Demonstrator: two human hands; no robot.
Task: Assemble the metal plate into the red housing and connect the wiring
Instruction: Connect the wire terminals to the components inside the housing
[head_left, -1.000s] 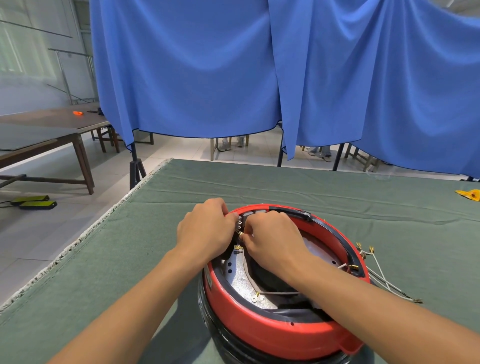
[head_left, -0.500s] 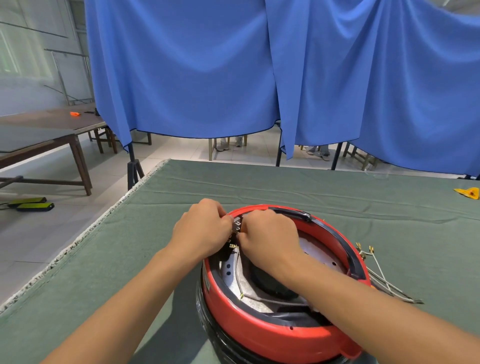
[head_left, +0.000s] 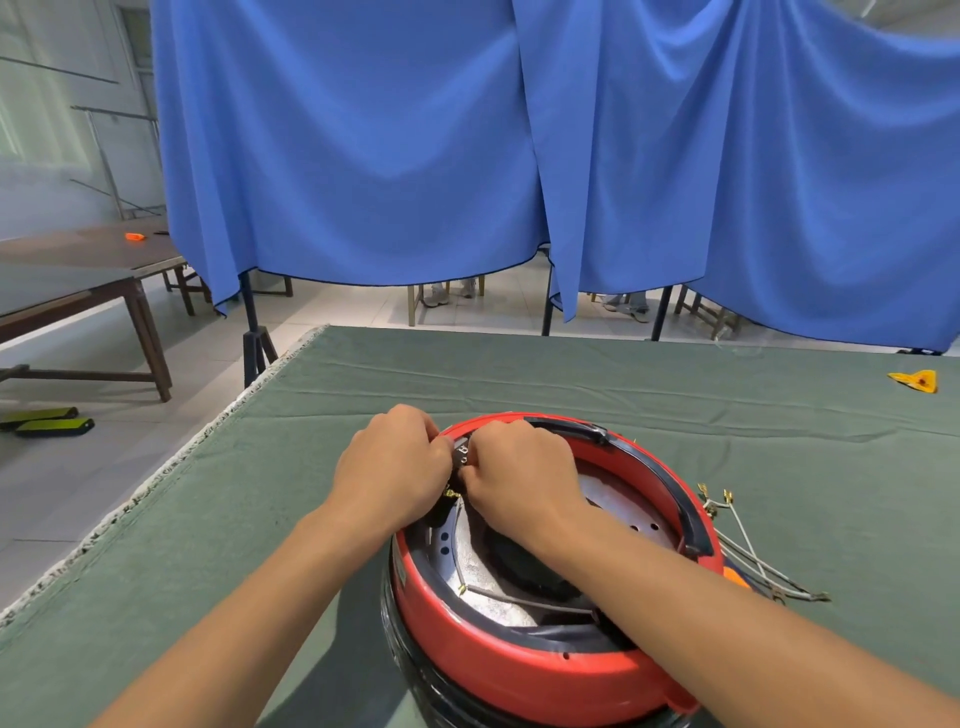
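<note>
Blue curtains behind a green desk (head_left: 519, 379). Left hand (head_left: 392, 467) and right hand (head_left: 522, 475) pinch a small connector (head_left: 461, 453) at the far rim of the red housing (head_left: 519, 670); its thin wiring likely bends easily, so grip the terminal.

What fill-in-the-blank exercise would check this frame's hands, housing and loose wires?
1. Both hands, left hand and right hand, meet at the round red plastic housing's ____ rim.
2. The table is covered by a ____ cloth.
3. The loose bundle of thin wires lies to the housing's ____.

Missing: far; green; right

Glossy red plastic housing (head_left: 519, 670), dull grainy metal plate (head_left: 483, 577), matt green cloth (head_left: 519, 374).
</note>
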